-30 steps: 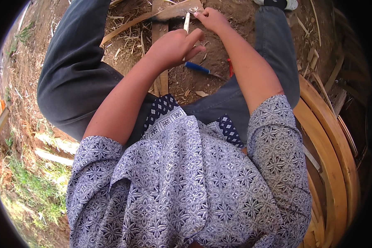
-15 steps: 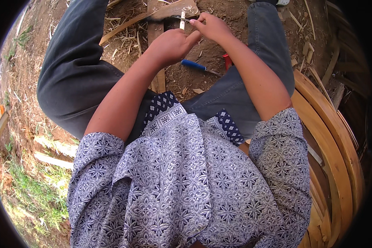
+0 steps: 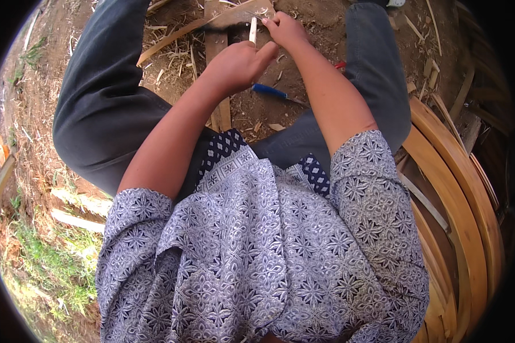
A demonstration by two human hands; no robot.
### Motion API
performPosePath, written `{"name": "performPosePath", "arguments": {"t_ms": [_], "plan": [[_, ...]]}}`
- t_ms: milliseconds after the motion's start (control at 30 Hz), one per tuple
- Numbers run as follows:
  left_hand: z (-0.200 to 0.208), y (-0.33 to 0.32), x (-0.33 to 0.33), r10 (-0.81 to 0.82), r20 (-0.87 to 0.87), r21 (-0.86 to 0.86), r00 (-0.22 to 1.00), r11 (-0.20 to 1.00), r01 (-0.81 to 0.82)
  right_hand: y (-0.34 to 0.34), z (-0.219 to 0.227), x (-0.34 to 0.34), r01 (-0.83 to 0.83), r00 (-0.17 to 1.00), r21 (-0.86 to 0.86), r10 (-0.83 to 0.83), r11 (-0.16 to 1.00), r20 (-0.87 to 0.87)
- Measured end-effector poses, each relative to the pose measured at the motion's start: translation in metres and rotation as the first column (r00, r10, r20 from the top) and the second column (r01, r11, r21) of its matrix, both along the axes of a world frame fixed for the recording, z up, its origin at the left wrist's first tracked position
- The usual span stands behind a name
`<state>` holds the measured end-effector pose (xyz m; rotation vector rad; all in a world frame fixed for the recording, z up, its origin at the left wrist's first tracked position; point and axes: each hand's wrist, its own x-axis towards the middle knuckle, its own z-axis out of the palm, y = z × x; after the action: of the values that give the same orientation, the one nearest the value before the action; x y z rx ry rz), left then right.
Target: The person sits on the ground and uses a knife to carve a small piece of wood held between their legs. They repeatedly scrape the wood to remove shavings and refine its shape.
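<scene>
**Left hand (image 3: 236, 67) clenches a pale stick (image 3: 253, 32); right hand (image 3: 288, 31) pinches a thin blade (image 3: 258, 16) by its tip**

From my end, looking down through the head camera, I see the pale stick out in front between the bent legs (image 3: 106, 108), its far end lying over a board (image 3: 232, 18) in my view; I can't tell whether the two touch. The left grip is closed around its near part, I judge to hold it firm while leaving the far end bare. The right grip is closed on the thin blade, whose handle the fingers hide, and sits just beside the stick's tip, probably for fine control.

A blue-handled tool (image 3: 270, 90) lies on the dirt near the left hand, perhaps set there to be within easy reach. A red thing (image 3: 340, 65) shows by the right leg, too hidden to name. Shavings (image 3: 180, 56) litter the ground, and curved timbers (image 3: 460, 171) are grouped at the right side, seemingly to stay out of the way.
</scene>
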<state>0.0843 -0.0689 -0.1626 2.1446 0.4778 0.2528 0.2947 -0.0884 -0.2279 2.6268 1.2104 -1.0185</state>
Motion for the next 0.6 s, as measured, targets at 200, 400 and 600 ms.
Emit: {"name": "performPosePath", "arguments": {"t_ms": [200,400,600], "plan": [[0.004,0.002,0.0,0.05,0.027,0.018,0.998,0.999,-0.05,0.0,-0.017,0.024,-0.034,0.995,0.057,0.039,0.998,-0.089],[0.005,0.003,-0.003,0.149,0.076,-0.051,0.986,0.988,-0.145,-0.014,0.023,0.019,-0.132,0.972,0.059,0.141,0.989,-0.189],[-0.011,-0.001,-0.003,0.181,0.073,-0.03,0.981,0.983,-0.179,-0.017,0.039,0.001,-0.185,0.971,0.032,0.187,0.982,-0.146]]}}
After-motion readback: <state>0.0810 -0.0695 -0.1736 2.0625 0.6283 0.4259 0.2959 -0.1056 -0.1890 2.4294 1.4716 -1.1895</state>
